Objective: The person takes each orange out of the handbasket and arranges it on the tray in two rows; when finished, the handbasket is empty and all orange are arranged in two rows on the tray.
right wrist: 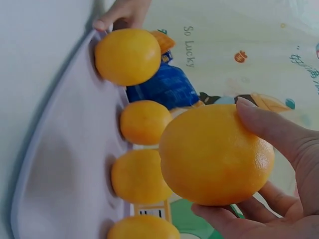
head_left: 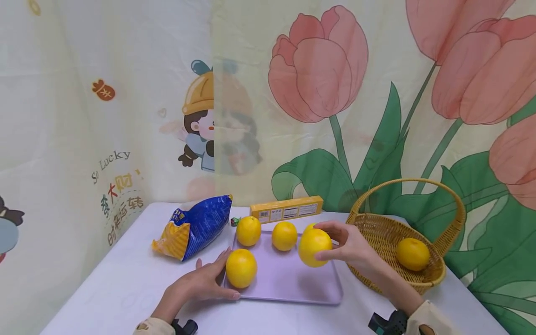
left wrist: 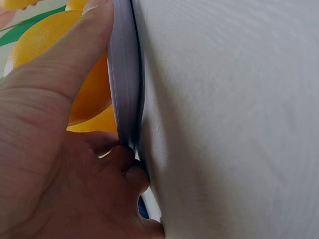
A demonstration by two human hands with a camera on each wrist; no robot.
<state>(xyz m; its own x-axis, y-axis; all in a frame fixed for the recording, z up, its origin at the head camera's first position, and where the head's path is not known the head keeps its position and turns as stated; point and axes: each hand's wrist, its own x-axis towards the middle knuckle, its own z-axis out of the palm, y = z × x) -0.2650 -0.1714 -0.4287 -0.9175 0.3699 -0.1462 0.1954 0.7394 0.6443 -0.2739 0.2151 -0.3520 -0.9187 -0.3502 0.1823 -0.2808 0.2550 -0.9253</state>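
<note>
My right hand (head_left: 351, 244) holds an orange (head_left: 315, 247) between thumb and fingers, raised over the right part of a lilac tray (head_left: 289, 281). In the right wrist view the thumb lies across one side of this orange and the fingers support the other. My left hand (head_left: 205, 279) grips the tray's front left corner, its thumb at the front rim and its fingers along the left side. Beside it, another orange (head_left: 241, 268) sits on the tray. At the back of the tray are an orange (head_left: 249, 231), a second orange (head_left: 284, 236) and a third, mostly hidden orange (head_left: 310, 227).
A wicker basket (head_left: 378, 225) with a tall handle stands right of the tray, one orange (head_left: 412, 254) inside. Behind the tray lie a yellow box (head_left: 289, 208) and a small wrapped piece (head_left: 235, 221). A blue and orange bag (head_left: 205, 225) lies back left. Printed curtains (head_left: 377, 56) hang behind.
</note>
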